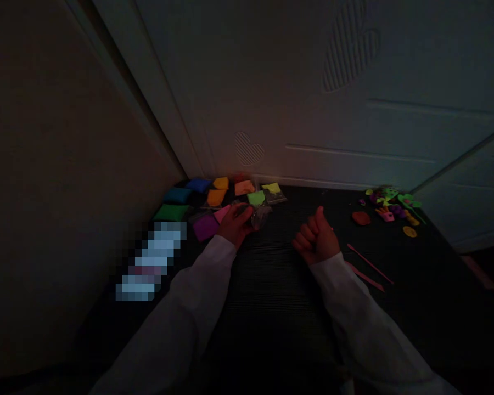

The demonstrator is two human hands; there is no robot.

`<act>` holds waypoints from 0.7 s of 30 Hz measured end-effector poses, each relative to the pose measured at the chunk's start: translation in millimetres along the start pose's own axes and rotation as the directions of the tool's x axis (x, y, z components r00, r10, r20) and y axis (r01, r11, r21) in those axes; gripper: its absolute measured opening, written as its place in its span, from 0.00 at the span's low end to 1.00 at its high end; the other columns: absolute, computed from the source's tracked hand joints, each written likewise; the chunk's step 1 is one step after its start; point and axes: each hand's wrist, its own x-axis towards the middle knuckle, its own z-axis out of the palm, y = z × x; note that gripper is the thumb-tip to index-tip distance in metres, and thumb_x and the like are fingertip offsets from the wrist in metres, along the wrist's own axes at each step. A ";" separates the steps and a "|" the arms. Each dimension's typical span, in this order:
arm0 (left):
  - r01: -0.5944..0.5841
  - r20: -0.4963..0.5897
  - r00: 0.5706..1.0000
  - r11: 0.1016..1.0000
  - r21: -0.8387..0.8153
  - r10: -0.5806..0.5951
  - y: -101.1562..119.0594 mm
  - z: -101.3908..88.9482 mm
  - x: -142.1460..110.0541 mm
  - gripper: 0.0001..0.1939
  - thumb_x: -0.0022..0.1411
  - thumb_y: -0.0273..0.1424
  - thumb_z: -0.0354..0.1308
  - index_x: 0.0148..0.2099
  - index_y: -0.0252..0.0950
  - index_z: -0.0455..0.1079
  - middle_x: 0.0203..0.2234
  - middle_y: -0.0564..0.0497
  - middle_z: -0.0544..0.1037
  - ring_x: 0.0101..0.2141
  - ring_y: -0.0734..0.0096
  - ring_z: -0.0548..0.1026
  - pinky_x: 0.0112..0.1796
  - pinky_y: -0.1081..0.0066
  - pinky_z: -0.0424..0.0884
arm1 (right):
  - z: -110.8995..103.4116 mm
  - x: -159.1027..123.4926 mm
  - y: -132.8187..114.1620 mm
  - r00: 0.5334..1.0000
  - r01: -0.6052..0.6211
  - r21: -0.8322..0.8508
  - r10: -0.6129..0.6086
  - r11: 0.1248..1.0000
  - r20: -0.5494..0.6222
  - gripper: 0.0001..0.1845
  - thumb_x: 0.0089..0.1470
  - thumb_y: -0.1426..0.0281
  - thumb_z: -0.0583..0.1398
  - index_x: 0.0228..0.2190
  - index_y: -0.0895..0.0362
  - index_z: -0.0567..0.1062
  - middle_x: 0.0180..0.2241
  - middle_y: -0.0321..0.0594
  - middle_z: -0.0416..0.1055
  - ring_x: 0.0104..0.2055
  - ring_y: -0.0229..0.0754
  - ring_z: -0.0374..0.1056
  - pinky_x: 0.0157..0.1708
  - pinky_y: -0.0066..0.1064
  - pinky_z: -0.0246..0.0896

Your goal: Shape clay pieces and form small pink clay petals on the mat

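Where our fingers meet the clear bag [262, 217], the light is poor, but it looks as though our left hand [235, 224] has it pinched between thumb and fingers. The bag lies at the right side of those fingertips, above the far half of the dark counter [267, 307]; it is crumpled, so we cannot tell its long axis. Our left hand is the nearer one; our right hand [318, 239] is apart from the bag, to its right and closer to us, its fingers curled in, its thumb raised, and nothing showing in its grip.

Around the bag we count ten coloured packets: two orange [216, 197], one blue [198, 185], one teal [178, 194], one dark green [170, 212], one purple [205, 226], one pink [222, 213], one peach [243, 188], one light green [256, 198] and one yellow [271, 188]. Nearer us on the left is one blurred bright patch [153, 260].

Beyond our right hand lie two pink sticks [370, 263], one red disc [361, 218] and one yellow disc [410, 231], with a cluster of small colourful shapes [389, 201] too dim to count.
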 end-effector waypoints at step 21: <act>-0.157 -0.051 0.985 0.979 0.134 0.165 -4.9 -9.0 9.2 0.22 0.38 0.24 0.62 0.39 0.38 0.61 0.34 0.53 0.70 0.31 0.72 0.71 0.28 0.70 0.71 | -16.2 10.5 18.7 0.993 0.107 -0.359 -0.119 0.927 -0.011 0.17 0.37 0.70 0.63 0.34 0.54 0.70 0.29 0.32 0.69 0.29 0.32 0.65 0.30 0.25 0.60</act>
